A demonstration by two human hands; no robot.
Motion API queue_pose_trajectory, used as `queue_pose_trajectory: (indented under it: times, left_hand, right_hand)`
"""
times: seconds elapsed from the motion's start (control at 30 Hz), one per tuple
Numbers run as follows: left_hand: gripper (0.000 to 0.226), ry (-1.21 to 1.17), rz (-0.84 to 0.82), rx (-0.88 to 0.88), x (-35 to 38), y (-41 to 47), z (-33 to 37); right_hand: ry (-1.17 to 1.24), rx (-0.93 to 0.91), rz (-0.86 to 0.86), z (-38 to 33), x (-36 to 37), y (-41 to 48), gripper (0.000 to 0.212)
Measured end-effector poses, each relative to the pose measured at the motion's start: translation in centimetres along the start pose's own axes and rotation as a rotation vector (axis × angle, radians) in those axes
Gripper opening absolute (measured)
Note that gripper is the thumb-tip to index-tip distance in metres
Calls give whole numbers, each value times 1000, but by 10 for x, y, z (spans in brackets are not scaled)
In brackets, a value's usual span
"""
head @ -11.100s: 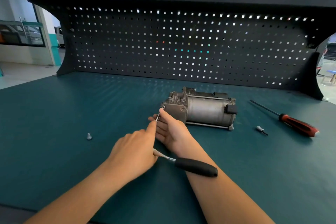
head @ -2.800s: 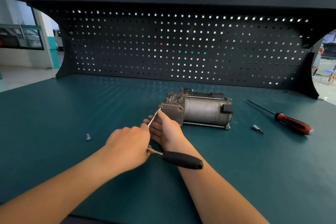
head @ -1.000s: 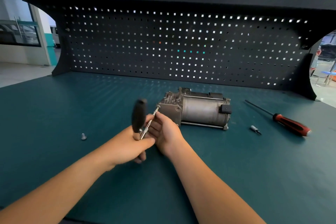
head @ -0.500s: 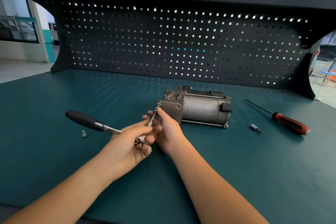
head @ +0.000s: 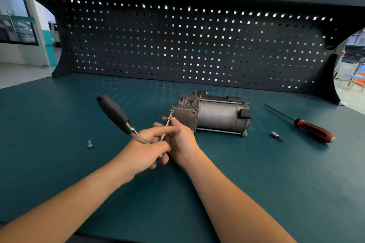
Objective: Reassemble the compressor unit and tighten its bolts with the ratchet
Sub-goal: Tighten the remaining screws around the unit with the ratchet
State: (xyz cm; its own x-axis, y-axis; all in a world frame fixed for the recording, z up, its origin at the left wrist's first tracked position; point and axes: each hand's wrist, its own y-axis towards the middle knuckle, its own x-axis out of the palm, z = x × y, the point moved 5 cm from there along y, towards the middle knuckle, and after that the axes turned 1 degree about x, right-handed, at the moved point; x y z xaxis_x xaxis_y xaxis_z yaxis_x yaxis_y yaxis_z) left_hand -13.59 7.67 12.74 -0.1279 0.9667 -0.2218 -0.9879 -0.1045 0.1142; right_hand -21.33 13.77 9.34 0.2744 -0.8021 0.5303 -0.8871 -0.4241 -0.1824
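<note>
The grey metal compressor unit (head: 213, 113) lies on its side in the middle of the green bench. A thin extension bar (head: 167, 124) runs from the ratchet head to a bolt at the unit's left end. My left hand (head: 146, 152) grips the ratchet at its head. The ratchet's black handle (head: 113, 113) sticks up and to the left. My right hand (head: 180, 140) pinches the extension bar just short of the unit.
A loose bolt (head: 89, 143) lies on the mat to the left. A small bit (head: 276, 136) and a red-handled screwdriver (head: 314, 130) lie right of the unit. A black pegboard (head: 187, 45) closes the back of the bench.
The ratchet handle has swung from low on the left up to a steeper upper-left angle. Both hands and the compressor stay where they were.
</note>
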Motion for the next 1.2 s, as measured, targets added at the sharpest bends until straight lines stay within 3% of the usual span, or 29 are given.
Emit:
queue_pose_trajectory:
  times: [0.23,0.4,0.5,0.7,0.8,0.9,1.03,1.2]
  left_hand:
    - [53,267,-122,62,-3,6,16]
    - [59,145,-115,8,-10,4,10]
    - [57,-192,-55,-140,-13,-2,-9]
    - [23,-1053,79,-332,-6,-5,-23]
    - [17,-1231,130,-330,-3,-7,-21]
    - [17,-1140,101,-295,2,-7,-17]
    - [46,-877,49,-179,8,-9,-12]
    - [52,-694,60,-140,9,-7,-5]
  right_hand:
    - [-23,-22,4,0,-2,-1,32]
    - [-32,-30,30,2,-1,1,31]
    - [-41,-37,26,2,0,2,28]
    - [-120,-38,9,2,1,2,26]
    - [-133,-39,-25,3,2,2,23]
    - [-108,-40,-29,2,1,3,20]
    - [-45,-17,-12,-1,-2,0,14]
    - [-41,-32,-33,-2,-4,-1,27]
